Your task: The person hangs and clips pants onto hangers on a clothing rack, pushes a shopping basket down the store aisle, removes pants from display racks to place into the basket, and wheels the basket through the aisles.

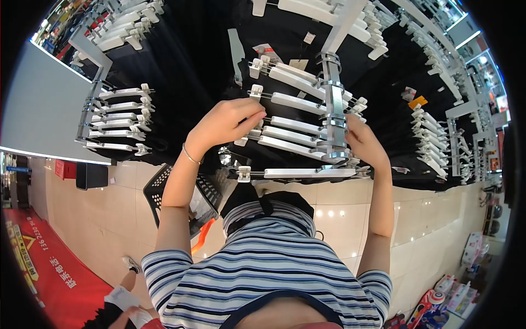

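Observation:
Dark trousers (208,66) hang from white clip hangers (293,125) on a metal rail (333,88) in front of me. My left hand (227,122), with a bracelet on its wrist, is closed, thumb and fingers pinched at the left clip of one hanger in the middle of the row. On the other side of the rail, my right hand (366,141) is curled around the right end of a hanger; its fingertips are partly hidden. Nearest my body, another white hanger (309,172) lies across the front of the row.
More hangers with dark clothes fill racks at the left (118,118) and right (430,142). A black shopping basket (156,189) is below my left forearm. Another person's leg (129,279) shows at lower left, beside a red printed banner (55,268). Boxed goods (455,296) line the lower right.

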Motion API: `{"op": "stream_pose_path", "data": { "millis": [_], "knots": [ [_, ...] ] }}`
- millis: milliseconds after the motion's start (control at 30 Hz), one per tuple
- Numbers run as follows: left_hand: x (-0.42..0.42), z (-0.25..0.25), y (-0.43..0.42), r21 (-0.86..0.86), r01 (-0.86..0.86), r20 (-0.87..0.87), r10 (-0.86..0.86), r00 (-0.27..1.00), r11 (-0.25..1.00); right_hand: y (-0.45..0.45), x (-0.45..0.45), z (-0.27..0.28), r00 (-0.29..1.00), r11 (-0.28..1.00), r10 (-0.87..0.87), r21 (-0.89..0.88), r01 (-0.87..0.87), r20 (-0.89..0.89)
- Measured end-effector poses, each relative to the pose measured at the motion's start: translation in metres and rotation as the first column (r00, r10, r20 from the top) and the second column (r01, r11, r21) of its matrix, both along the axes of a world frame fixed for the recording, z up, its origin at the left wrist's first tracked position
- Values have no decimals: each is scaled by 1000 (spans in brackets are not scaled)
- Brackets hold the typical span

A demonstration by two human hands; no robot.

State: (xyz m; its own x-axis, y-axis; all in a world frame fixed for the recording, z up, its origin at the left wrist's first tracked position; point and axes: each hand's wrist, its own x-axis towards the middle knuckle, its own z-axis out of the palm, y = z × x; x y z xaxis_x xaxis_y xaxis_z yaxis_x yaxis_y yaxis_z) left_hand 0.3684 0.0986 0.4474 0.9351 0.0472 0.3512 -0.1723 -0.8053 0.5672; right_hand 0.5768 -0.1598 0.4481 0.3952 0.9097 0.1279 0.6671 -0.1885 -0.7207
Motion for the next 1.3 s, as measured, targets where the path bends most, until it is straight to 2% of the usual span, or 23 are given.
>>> {"op": "stream_pose_path", "data": {
  "millis": [67,100,133,167,200,233,267,300,333,367,533,633,733,833,933,1033,1067,1167,1200,1300],
  "knots": [
    [1,-7,1,-147,-21,124,39,992,989,10,2,-1,993,994,-85,57,90,-82],
    [2,-11,2,-220,-24,182,65,981,975,15,7,-3,997,998,-62,13,63,-38],
    [3,-16,4,-457,-42,94,95,991,889,19,17,-7,999,999,-38,-32,38,5],
    [5,-24,5,-535,-12,121,90,989,845,22,26,-12,999,997,-13,-79,17,45],
    [7,-34,5,-611,21,147,88,985,792,29,28,-13,998,999,4,-52,-1,59],
    [8,-42,6,-679,56,176,88,981,732,31,28,-10,999,994,15,-109,-9,51],
    [4,-49,8,-586,37,128,48,991,809,32,28,-4,999,986,24,-166,-16,42],
    [6,-55,0,-779,105,171,49,984,618,35,23,5,999,975,31,-223,-23,32],
    [3,-58,1,-726,79,169,66,983,684,36,17,10,1000,979,21,-204,-20,2],
    [-1,-61,1,-667,52,167,81,983,743,35,17,9,999,975,24,-220,-14,43],
    [-9,-61,-14,-635,48,247,143,958,771,37,10,7,973,971,0,-231,55,230],
    [-16,-62,-21,-645,47,263,163,951,763,43,7,8,969,991,2,-129,30,246],
    [-21,-61,-26,-673,55,255,161,953,738,47,3,7,967,995,-79,-31,90,242],
    [-23,-59,-25,-667,89,270,128,954,740,54,7,5,906,989,-97,-62,134,412],
    [-24,-57,-22,-663,71,202,87,976,745,67,14,10,854,974,-128,-99,204,504],
    [-23,-60,-19,-648,102,214,51,976,755,75,29,1,775,983,-122,-34,181,620],
    [-22,-59,-19,-646,101,215,54,975,757,78,32,0,814,953,-233,-43,300,533],
    [-23,-58,-20,-641,88,213,66,975,763,86,50,-6,803,989,-138,42,139,580],
    [-23,-58,-21,-641,85,212,70,975,763,90,56,-5,850,975,-128,-92,202,511],
    [-21,-61,-21,-643,88,216,70,974,761,88,61,-4,905,972,-75,-173,161,418]
  ]
}}
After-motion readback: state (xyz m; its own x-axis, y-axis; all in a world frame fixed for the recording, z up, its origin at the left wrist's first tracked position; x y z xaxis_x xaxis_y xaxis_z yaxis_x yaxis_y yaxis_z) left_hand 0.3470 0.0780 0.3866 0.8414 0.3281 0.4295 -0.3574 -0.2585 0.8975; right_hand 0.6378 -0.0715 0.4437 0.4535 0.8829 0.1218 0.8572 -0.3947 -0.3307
